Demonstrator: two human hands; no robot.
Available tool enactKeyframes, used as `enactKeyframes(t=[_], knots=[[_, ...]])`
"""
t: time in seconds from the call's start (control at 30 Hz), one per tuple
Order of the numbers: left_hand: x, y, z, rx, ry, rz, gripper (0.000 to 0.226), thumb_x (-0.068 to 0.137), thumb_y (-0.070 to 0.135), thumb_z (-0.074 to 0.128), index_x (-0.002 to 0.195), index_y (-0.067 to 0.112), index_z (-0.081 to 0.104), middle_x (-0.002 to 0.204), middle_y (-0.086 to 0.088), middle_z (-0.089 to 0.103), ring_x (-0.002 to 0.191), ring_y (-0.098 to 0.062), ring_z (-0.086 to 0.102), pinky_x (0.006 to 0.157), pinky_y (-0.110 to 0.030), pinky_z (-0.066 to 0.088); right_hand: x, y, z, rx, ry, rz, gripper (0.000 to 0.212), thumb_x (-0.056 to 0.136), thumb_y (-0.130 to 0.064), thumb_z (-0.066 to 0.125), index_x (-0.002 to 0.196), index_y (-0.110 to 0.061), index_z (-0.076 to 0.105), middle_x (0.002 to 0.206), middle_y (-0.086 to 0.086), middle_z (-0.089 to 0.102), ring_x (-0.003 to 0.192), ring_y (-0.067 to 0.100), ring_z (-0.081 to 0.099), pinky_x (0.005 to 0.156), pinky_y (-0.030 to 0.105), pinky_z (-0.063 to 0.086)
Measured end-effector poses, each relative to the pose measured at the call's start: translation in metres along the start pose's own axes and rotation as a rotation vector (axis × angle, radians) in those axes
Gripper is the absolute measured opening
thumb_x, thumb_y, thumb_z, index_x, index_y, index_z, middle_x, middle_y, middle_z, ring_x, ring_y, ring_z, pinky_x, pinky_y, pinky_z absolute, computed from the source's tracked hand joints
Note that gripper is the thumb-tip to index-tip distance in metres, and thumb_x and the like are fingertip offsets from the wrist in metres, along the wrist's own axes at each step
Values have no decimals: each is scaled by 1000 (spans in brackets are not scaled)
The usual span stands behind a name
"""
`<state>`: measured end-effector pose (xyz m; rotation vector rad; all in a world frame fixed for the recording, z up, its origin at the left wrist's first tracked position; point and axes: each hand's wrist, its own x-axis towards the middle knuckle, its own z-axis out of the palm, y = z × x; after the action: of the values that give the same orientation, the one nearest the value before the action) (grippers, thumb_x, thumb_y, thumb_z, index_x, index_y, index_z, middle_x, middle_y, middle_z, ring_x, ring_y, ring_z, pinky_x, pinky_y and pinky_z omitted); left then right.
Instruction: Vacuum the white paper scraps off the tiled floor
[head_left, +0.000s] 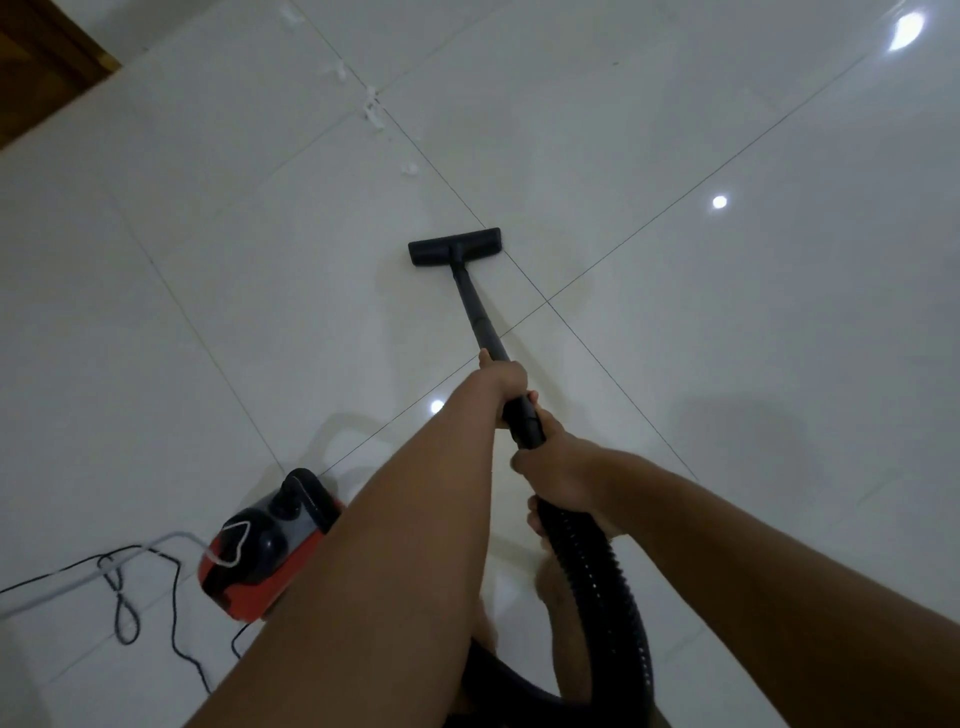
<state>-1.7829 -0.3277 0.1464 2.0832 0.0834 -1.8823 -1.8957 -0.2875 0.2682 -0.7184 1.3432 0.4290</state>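
1. White paper scraps (374, 109) are lying strung along a dark grout line of the glossy pale tiled floor (675, 130), toward its far-left corner near a brown wooden panel (47, 52). None is touching the cleaner.
2. The flat black plastic floor nozzle (455, 246) is sitting level on the tiles, well short of the nearest scrap. It is pointing roughly up that same line, so a straight push should carry it over them.
3. The left hand (503, 384) is wrapping its fingers round the rigid black wand (475, 306), probably to steer it.
4. The right hand (561, 470) is gripping tight round the cuff where the black ribbed hose (597, 571) is joining. This is likely supplying the push and keeping the hose lifted.
5. The red-and-black canister vacuum (265, 545) is resting at the near left, beside the person. Its black and white cords (119, 587) are trailing toward the floor's left edge, out of the nozzle's path.
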Motion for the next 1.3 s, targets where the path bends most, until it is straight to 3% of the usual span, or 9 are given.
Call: enactKeyframes(t=[0.17,0.27,0.37,0.43,0.83,0.93,1.13,1.3], knots=[[22,53,1,-71,18,40,74,107,16,37,160,48,-5,82,-12,59,62,-13,57,55,-29,54,21,-46,-33,-51,-27,-42,69,106,-10,41,157,-47,13,79,13,51,58,19,53,48,30,51],[32,84,-6,-91,29,59,73,107,13,37,161,45,-1,83,-13,57,63,-14,55,56,-29,53,31,-78,-44,-113,-39,-77,69,105,-10,41,159,-43,12,87,14,53,67,23,55,63,35,54],[41,111,-18,-114,36,64,71,107,13,36,161,44,1,82,-12,56,63,-14,54,58,-28,53,45,-106,-48,-113,-47,-53,70,106,-11,43,158,-46,12,81,14,54,56,19,53,45,27,52],[47,128,-25,-132,34,60,72,109,17,36,160,47,-5,81,-11,56,63,-13,53,65,-28,54,55,-124,-50,-153,-33,-53,72,107,-12,45,158,-49,10,87,17,56,54,18,53,40,25,49],[89,249,-63,-232,74,49,71,110,27,35,158,51,-12,93,-12,56,65,-13,53,62,-28,55,104,-246,-83,-222,-41,-98,69,107,-15,44,155,-53,12,86,17,56,54,19,56,43,28,51],[97,265,-68,-221,87,55,71,110,27,34,158,50,-12,88,-12,56,65,-13,54,66,-29,55,114,-261,-89,-217,-51,-112,70,106,-14,42,155,-53,12,84,16,55,52,19,56,43,28,51],[103,282,-74,-217,114,59,70,110,27,35,158,51,-10,80,-10,55,60,-13,53,57,-28,53,135,-276,-91,-312,-7,-185,71,104,-12,43,158,-46,12,91,14,60,51,13,56,38,19,46],[95,278,-66,-222,114,45,71,110,24,36,159,50,-8,75,-9,55,58,-13,53,57,-27,52,124,-272,-97,-270,-45,-155,71,103,-10,43,156,-48,15,84,14,56,48,15,55,40,23,48]])
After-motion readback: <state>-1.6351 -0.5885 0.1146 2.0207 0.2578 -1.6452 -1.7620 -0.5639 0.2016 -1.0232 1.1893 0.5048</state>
